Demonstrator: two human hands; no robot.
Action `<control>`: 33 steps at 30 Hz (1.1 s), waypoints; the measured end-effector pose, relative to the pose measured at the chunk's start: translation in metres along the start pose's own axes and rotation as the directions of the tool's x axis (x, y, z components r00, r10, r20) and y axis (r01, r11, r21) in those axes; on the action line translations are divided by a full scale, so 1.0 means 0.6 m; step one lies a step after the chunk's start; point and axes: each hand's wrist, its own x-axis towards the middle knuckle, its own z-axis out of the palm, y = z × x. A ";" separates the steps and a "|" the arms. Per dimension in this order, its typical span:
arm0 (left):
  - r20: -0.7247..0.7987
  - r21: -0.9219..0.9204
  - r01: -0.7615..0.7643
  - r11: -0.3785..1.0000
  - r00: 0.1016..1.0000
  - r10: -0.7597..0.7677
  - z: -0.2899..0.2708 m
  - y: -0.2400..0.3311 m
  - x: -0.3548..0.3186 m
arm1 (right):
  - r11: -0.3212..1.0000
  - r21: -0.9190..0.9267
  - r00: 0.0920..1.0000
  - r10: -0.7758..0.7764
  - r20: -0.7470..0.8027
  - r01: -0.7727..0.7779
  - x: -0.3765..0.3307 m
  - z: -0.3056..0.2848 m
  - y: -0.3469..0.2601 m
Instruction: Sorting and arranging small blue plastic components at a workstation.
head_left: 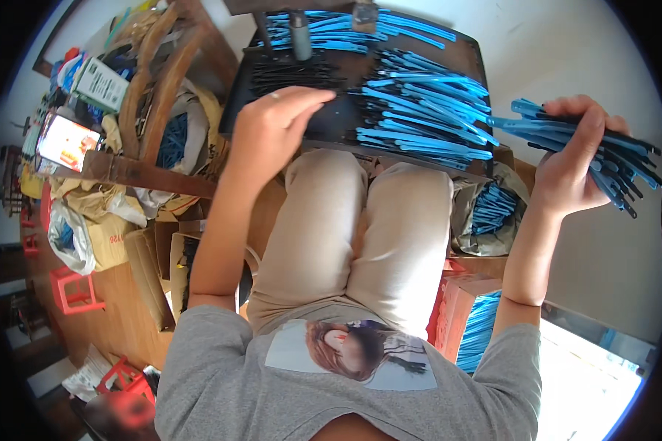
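Note:
My right hand (pixel 577 158), raised beyond the right side of the dark table (pixel 324 132), is closed round a bundle of slim blue-and-black strips (pixel 526 128) that look like glasses temples. Their ends stick out on both sides of the fist. Over the table's near left part is my left hand (pixel 276 128), thumb and forefinger drawn together; anything between them is too small to make out. Just beyond it lies a pile of thin black strips (pixel 290 76). A large heap of blue strips (pixel 423 110) covers the table's right half.
At the table's back are more blue strips (pixel 412 28), a grey bottle (pixel 300 37) and a small jar (pixel 365 16). A bag of strips (pixel 493 208) and an orange box (pixel 456 309) stand right of my legs. On the left are a wooden chair frame (pixel 151 173), a lit phone (pixel 68 143) and cartons (pixel 151 272).

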 end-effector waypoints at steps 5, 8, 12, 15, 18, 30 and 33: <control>0.190 0.179 0.052 0.983 0.978 -0.086 -0.033 -0.018 -0.004 | 0.977 0.215 0.981 0.033 -0.194 0.010 -0.015 -0.049 0.034; 0.226 0.205 0.065 0.977 0.968 -0.112 -0.039 -0.012 0.007 | 0.973 0.221 0.965 0.114 -0.238 -0.060 -0.016 -0.074 0.043; 0.222 0.282 0.046 0.958 0.969 -0.112 -0.037 -0.003 0.014 | 0.968 0.124 0.949 0.242 -0.202 -0.220 -0.013 -0.082 0.058; 0.249 0.300 0.030 0.953 0.962 -0.109 -0.041 0.003 0.014 | 0.924 0.022 0.919 0.381 -0.099 -0.381 -0.009 -0.077 0.083; 0.285 0.247 0.063 0.967 0.949 -0.135 -0.056 0.009 0.008 | 0.874 -0.343 0.888 0.421 0.185 -0.343 0.002 -0.068 0.127; 0.529 0.281 -0.113 0.953 0.847 -0.055 -0.086 -0.048 0.012 | 0.768 -0.608 0.437 0.485 0.757 0.201 0.025 0.085 0.347; 0.480 0.276 -0.057 0.959 0.873 -0.086 -0.089 -0.047 -0.002 | 0.753 -0.631 0.431 0.515 0.741 0.185 0.017 0.104 0.365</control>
